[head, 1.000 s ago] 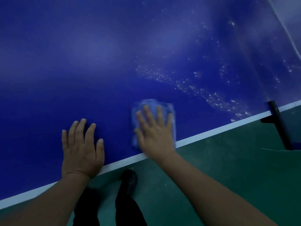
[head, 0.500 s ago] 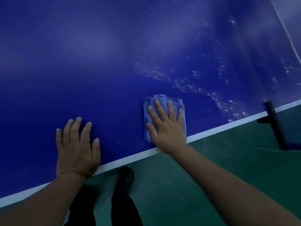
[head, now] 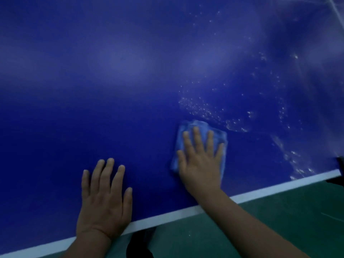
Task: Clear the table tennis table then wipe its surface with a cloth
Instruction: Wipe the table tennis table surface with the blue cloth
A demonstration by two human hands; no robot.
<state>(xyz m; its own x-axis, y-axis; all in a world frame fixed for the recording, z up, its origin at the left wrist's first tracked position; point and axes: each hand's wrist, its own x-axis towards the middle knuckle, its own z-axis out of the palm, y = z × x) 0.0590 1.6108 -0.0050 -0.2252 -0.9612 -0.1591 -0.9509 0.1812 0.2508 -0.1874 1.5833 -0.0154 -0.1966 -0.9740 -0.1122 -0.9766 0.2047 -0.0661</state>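
The blue table tennis table (head: 130, 90) fills most of the view, with a white line (head: 167, 218) along its near edge. A folded light blue cloth (head: 202, 127) lies flat on it, right of centre. My right hand (head: 201, 162) presses on the cloth with straight, spread fingers. My left hand (head: 104, 200) rests flat on the bare surface near the edge, fingers straight. Specks and droplets (head: 204, 108) are scattered on the surface just beyond the cloth and toward the right.
A black net post (head: 340, 164) shows at the far right edge. Below the table edge lies a green floor (head: 279, 220). A dark trouser leg (head: 139, 244) shows at the bottom.
My right hand has slid the cloth farther from the table edge, toward the droplets. The view has shifted, so the net post is now nearly out of frame. My left hand stays planted.
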